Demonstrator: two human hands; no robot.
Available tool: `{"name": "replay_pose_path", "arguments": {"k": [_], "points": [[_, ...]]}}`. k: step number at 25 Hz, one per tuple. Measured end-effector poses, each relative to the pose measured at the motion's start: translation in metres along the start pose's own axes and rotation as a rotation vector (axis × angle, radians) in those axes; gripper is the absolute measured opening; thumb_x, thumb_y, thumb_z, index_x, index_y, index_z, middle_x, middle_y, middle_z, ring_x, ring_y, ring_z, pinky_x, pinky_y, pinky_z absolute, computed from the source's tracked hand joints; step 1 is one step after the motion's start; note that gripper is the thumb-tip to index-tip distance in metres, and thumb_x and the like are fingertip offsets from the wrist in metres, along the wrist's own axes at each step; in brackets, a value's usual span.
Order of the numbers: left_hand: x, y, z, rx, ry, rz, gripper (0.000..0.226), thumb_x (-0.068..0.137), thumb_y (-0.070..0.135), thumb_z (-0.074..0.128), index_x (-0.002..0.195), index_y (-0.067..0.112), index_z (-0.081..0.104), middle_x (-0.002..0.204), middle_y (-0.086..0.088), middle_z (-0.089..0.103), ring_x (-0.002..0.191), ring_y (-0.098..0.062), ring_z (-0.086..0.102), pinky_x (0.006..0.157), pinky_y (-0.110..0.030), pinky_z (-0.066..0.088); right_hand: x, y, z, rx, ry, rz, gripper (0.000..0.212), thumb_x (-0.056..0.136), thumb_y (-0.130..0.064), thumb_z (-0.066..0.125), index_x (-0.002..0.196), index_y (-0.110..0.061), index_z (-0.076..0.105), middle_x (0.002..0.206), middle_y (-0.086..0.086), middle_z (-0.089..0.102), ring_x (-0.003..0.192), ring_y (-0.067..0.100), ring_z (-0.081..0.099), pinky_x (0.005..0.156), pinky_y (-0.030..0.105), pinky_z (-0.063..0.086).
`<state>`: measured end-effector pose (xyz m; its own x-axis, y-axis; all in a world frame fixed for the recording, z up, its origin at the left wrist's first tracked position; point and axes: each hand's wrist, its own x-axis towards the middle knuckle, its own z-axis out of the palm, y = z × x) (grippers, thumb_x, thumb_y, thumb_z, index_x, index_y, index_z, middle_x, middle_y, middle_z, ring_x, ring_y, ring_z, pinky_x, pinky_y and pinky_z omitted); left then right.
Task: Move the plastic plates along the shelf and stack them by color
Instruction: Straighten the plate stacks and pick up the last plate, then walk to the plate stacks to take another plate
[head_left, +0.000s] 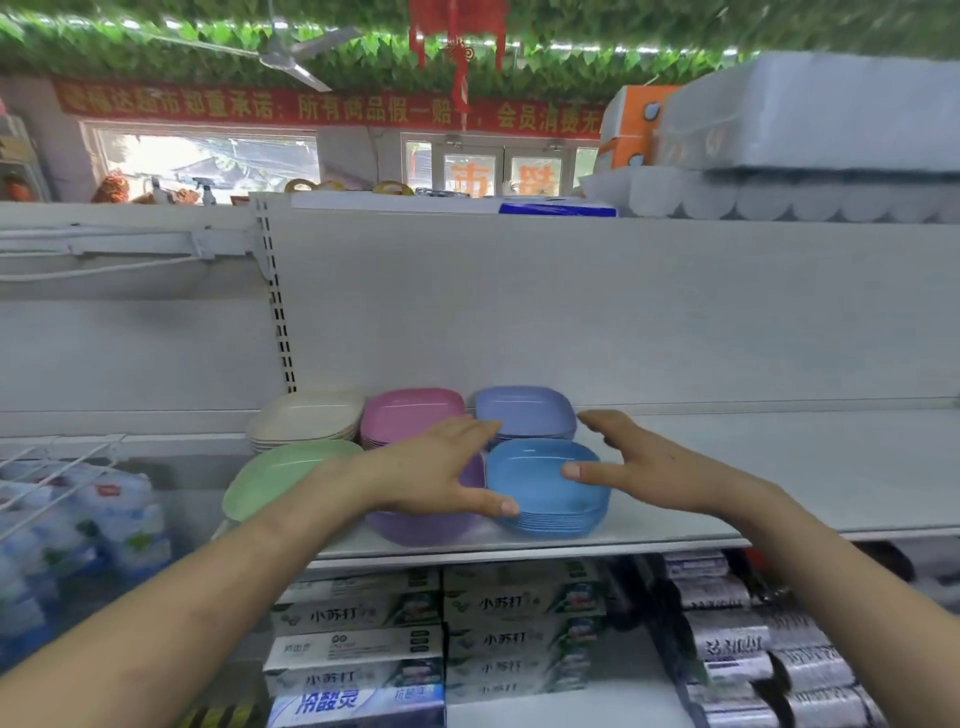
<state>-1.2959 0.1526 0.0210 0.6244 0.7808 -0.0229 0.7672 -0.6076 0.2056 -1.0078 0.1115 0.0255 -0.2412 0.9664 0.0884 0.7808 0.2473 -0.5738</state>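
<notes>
Stacks of plastic plates stand on the white shelf (779, 467). At the back are a cream stack (306, 418), a pink stack (410, 413) and a lavender stack (524, 410). In front are a tilted green plate (275, 475), a purple stack (415, 525) mostly under my left hand, and a blue stack (540, 483). My left hand (441, 467) hovers with fingers spread, its thumb tip at the blue stack's left edge. My right hand (634, 457) is spread at the blue stack's right side, thumb over its rim. Neither hand holds a plate.
The shelf runs on to the right of the stacks. Below it are boxed toothpaste cartons (363, 639) and dark rolled packs (753, 649). Bottled-water packs (78, 525) and a wire rack (52, 467) sit at the left. Wrapped paper rolls (805, 140) are on the top shelf.
</notes>
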Motion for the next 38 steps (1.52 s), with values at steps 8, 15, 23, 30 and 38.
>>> {"name": "replay_pose_path", "arguments": {"k": [8, 15, 23, 30, 38], "points": [[0.011, 0.025, 0.026, 0.134, 0.063, -0.048, 0.122, 0.069, 0.096, 0.05, 0.162, 0.028, 0.009, 0.17, 0.001, 0.016, 0.157, -0.019, 0.008, 0.127, -0.049, 0.006, -0.034, -0.005, 0.012, 0.173, -0.11, -0.106, 0.055, 0.087, -0.018, 0.082, 0.111, -0.049, 0.044, 0.114, -0.038, 0.053, 0.099, -0.035, 0.047, 0.079, -0.005, 0.037], [0.014, 0.041, 0.033, 0.134, 0.127, -0.094, 0.122, 0.063, 0.098, 0.052, 0.158, 0.027, 0.024, 0.165, 0.004, 0.029, 0.155, -0.014, 0.013, 0.126, -0.054, 0.002, -0.034, 0.026, 0.023, 0.185, -0.035, -0.134, 0.064, 0.076, -0.047, 0.088, 0.116, -0.063, 0.041, 0.133, -0.029, 0.047, 0.116, -0.026, 0.045, 0.086, 0.0, 0.04], [0.01, 0.078, 0.033, 0.071, 0.195, -0.097, 0.108, 0.058, 0.096, 0.06, 0.145, 0.034, 0.042, 0.142, 0.012, 0.052, 0.139, -0.013, 0.037, 0.124, -0.049, 0.019, -0.048, 0.047, 0.019, 0.255, 0.062, -0.128, 0.101, 0.067, -0.055, 0.092, 0.151, -0.04, 0.038, 0.146, -0.025, 0.048, 0.131, -0.007, 0.049, 0.113, 0.028, 0.042], [0.046, 0.157, 0.05, -0.291, 0.283, 0.134, 0.087, 0.063, 0.069, 0.085, 0.136, 0.043, 0.045, 0.124, 0.021, 0.052, 0.123, -0.005, 0.048, 0.099, -0.037, 0.049, -0.12, 0.094, -0.018, 0.31, 0.25, -0.045, 0.09, 0.067, -0.043, 0.095, 0.131, -0.065, 0.035, 0.14, -0.042, 0.042, 0.13, -0.019, 0.043, 0.105, 0.013, 0.038], [0.102, 0.248, 0.106, -0.513, 0.197, 0.539, 0.101, 0.065, 0.043, 0.095, 0.141, 0.056, 0.03, 0.139, 0.036, 0.032, 0.136, 0.014, 0.027, 0.109, -0.01, 0.032, -0.243, 0.13, -0.024, 0.273, 0.559, 0.208, 0.108, 0.067, -0.046, 0.094, 0.154, -0.052, 0.031, 0.155, -0.034, 0.035, 0.145, -0.012, 0.03, 0.119, 0.027, 0.031]]}}
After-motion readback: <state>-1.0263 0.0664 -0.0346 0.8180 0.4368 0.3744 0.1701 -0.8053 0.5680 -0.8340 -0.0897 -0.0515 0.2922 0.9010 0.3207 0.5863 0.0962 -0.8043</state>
